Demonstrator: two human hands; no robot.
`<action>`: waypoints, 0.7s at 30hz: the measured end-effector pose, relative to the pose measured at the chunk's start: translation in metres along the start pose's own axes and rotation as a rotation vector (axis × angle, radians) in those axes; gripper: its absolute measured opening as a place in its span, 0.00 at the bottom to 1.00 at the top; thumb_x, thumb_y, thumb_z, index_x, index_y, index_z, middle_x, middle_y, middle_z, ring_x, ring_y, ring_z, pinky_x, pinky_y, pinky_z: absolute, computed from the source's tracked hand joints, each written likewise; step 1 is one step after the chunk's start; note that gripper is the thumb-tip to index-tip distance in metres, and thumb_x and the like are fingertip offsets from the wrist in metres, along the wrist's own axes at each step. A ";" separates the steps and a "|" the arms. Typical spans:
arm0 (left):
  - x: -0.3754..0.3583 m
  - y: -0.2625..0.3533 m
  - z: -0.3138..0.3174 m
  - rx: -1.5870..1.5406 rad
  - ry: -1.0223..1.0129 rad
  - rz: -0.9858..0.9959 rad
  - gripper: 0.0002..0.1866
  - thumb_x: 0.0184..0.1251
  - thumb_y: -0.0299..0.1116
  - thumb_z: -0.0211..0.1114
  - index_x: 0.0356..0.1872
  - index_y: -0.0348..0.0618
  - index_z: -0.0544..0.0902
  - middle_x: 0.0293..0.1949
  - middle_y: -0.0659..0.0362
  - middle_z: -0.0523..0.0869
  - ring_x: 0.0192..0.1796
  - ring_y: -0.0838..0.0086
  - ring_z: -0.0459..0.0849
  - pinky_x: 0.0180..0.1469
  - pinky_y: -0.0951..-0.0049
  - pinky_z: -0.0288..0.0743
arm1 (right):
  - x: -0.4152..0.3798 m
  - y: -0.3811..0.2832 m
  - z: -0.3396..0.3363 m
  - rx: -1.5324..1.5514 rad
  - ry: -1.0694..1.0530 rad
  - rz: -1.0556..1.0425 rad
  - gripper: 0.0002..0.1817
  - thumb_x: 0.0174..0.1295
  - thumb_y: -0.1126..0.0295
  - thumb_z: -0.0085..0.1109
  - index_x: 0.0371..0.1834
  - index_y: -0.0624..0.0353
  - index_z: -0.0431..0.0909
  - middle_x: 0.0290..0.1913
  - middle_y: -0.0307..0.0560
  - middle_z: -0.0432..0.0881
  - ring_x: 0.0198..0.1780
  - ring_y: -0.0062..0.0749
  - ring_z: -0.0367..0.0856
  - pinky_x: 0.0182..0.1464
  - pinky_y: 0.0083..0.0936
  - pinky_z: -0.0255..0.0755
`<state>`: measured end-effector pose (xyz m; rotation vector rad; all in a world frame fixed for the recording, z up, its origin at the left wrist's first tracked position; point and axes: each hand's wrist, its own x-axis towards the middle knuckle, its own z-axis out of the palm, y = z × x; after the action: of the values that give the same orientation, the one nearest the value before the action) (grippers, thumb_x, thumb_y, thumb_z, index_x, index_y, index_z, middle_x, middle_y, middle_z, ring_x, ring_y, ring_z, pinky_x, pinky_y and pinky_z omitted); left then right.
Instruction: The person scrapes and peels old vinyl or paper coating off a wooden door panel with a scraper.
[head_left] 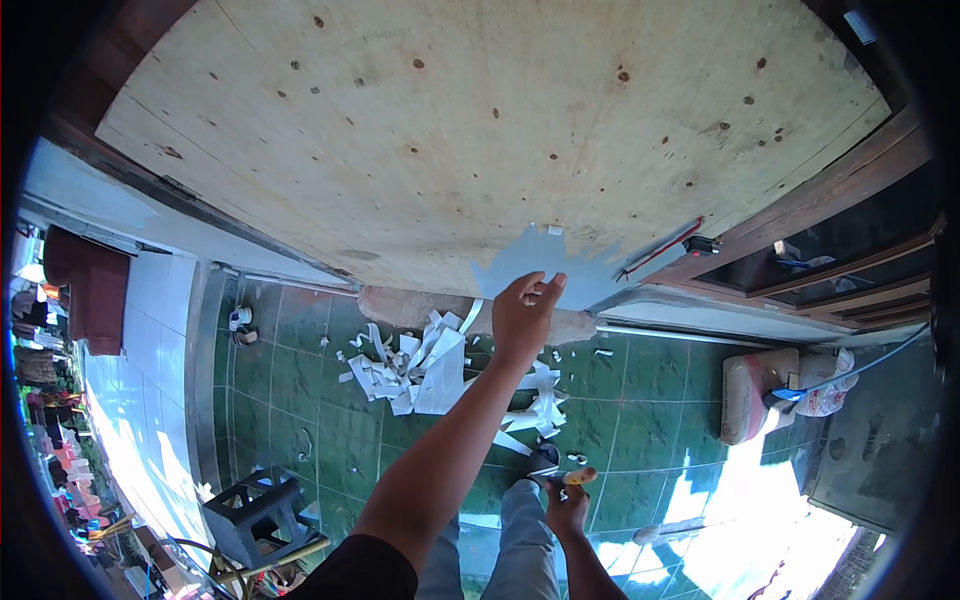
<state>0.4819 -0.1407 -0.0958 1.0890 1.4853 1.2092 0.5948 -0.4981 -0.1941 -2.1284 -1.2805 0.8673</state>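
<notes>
My left hand (525, 312) reaches up in front of the low part of a large plywood panel (480, 130). Its fingers are curled and drawn together; what they pinch, if anything, I cannot make out. Behind them a pale grey patch of torn sheet (600, 268) with jagged edges covers the panel's lower edge. Down near my legs, my right hand (567, 512) is closed round a tool with a yellow-orange handle (579, 476); its working end is not clear.
Torn white strips (435, 365) lie heaped on the green tiled floor (640, 450). A dark plastic stool (255, 520) stands lower left. Filled sacks (750, 395) sit at right beside a blue-handled tool (788, 394). A red and black bar (665, 247) rests against the panel.
</notes>
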 end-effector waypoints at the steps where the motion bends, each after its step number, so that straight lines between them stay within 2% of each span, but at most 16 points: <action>1: 0.016 0.008 0.003 -0.013 -0.011 0.026 0.26 0.71 0.50 0.74 0.45 0.29 0.90 0.33 0.53 0.92 0.38 0.72 0.88 0.44 0.69 0.79 | -0.002 0.000 0.000 0.010 0.000 0.011 0.11 0.62 0.65 0.73 0.35 0.62 0.85 0.34 0.57 0.87 0.36 0.55 0.87 0.39 0.45 0.76; 5: 0.046 0.049 0.009 -0.047 -0.062 -0.012 0.24 0.73 0.48 0.72 0.44 0.30 0.90 0.33 0.53 0.92 0.38 0.74 0.86 0.43 0.69 0.76 | -0.011 0.000 0.003 0.008 0.008 0.007 0.13 0.63 0.64 0.73 0.33 0.63 0.84 0.33 0.58 0.87 0.36 0.57 0.87 0.38 0.46 0.75; 10: 0.046 0.040 0.017 -0.267 -0.016 -0.102 0.19 0.75 0.43 0.69 0.41 0.32 0.90 0.32 0.56 0.91 0.36 0.77 0.84 0.43 0.72 0.73 | -0.024 -0.001 0.005 0.012 -0.029 0.014 0.13 0.63 0.64 0.73 0.34 0.64 0.85 0.34 0.58 0.87 0.37 0.58 0.87 0.41 0.46 0.76; 16: 0.025 0.017 0.018 -0.407 0.032 -0.160 0.16 0.74 0.40 0.71 0.40 0.33 0.90 0.31 0.59 0.90 0.35 0.78 0.83 0.43 0.73 0.71 | -0.040 0.003 0.001 0.003 -0.087 0.076 0.11 0.63 0.64 0.73 0.37 0.62 0.87 0.35 0.57 0.88 0.39 0.57 0.87 0.43 0.45 0.77; 21: 0.008 -0.010 0.010 -0.391 0.031 -0.195 0.16 0.73 0.40 0.71 0.38 0.34 0.91 0.30 0.60 0.89 0.35 0.78 0.82 0.42 0.73 0.69 | -0.054 0.022 0.005 -0.010 -0.094 0.082 0.12 0.63 0.64 0.73 0.37 0.62 0.86 0.35 0.58 0.88 0.38 0.58 0.88 0.42 0.46 0.77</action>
<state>0.4896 -0.1321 -0.1076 0.6513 1.2738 1.3116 0.5845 -0.5555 -0.1988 -2.1843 -1.2535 1.0077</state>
